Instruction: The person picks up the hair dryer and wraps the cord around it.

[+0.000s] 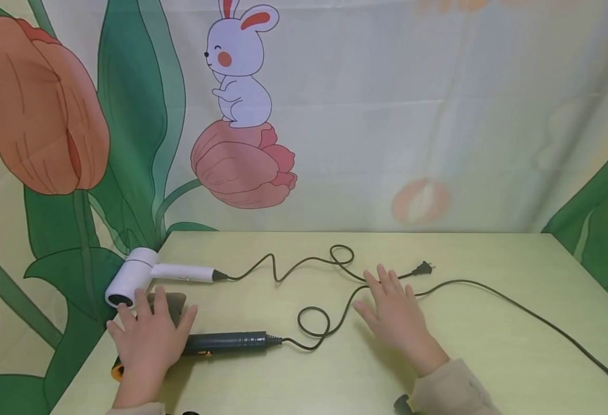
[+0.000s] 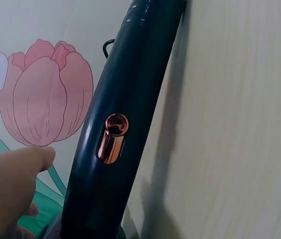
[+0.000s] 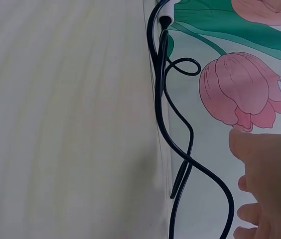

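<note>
My left hand (image 1: 150,337), fingers spread, lies over the head of a dark green hair dryer (image 1: 231,343) and hides much of it. An orange ring shows at the dryer's left end, and its handle points right. The left wrist view shows a copper-coloured switch (image 2: 111,139) on that handle, with the thumb beside it. My right hand (image 1: 394,314) has its fingers extended over the black cords, covering part of them. In the right wrist view the dark dryer's cord (image 3: 163,124) runs past the thumb. Neither hand is curled around anything.
A white hair dryer (image 1: 132,276) lies at the back left table edge. Its looped cord (image 1: 309,259) leads to a two-pin plug (image 1: 423,268). The dark dryer's cord (image 1: 532,314) stretches to the right edge. A printed curtain (image 1: 361,115) hangs behind the table (image 1: 490,357).
</note>
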A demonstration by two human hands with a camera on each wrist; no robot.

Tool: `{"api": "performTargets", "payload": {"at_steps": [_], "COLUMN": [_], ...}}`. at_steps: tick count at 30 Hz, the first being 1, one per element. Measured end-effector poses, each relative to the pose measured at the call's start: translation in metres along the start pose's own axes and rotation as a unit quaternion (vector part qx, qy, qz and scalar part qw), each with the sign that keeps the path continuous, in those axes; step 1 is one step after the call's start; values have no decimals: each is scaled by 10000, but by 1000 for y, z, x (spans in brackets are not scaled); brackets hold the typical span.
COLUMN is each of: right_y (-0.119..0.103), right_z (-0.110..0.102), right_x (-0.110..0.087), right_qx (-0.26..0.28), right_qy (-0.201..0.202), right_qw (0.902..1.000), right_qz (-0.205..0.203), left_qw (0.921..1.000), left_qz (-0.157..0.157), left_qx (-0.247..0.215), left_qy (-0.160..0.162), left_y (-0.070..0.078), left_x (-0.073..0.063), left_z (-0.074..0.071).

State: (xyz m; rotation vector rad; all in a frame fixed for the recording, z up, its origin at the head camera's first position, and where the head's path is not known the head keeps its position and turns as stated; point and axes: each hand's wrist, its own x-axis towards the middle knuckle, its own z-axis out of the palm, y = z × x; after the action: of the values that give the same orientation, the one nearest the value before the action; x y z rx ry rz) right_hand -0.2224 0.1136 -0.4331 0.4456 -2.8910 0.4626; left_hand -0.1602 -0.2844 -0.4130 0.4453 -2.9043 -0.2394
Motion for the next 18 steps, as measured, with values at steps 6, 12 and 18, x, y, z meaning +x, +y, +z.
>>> {"api": "performTargets", "payload": {"at_steps": [6, 12, 18], "right_y": [2, 2, 2], "right_z": [3, 2, 2], "right_x": [1, 1, 4], "right_qx": [-50, 17, -87], "right_qy": [-63, -249, -197], "right_qw": [10000, 9997, 9997], "right_qz": [32, 75, 121], "left_qw": [9980, 9877, 9735], "left_qz": [-438, -1144, -1523], "left_qx": [-7, -168, -543], "left_qy": [-461, -1050, -1614], "left_y": [-6, -10, -18], "left_x": [0, 2, 7], "left_z": [-2, -8, -10]}}
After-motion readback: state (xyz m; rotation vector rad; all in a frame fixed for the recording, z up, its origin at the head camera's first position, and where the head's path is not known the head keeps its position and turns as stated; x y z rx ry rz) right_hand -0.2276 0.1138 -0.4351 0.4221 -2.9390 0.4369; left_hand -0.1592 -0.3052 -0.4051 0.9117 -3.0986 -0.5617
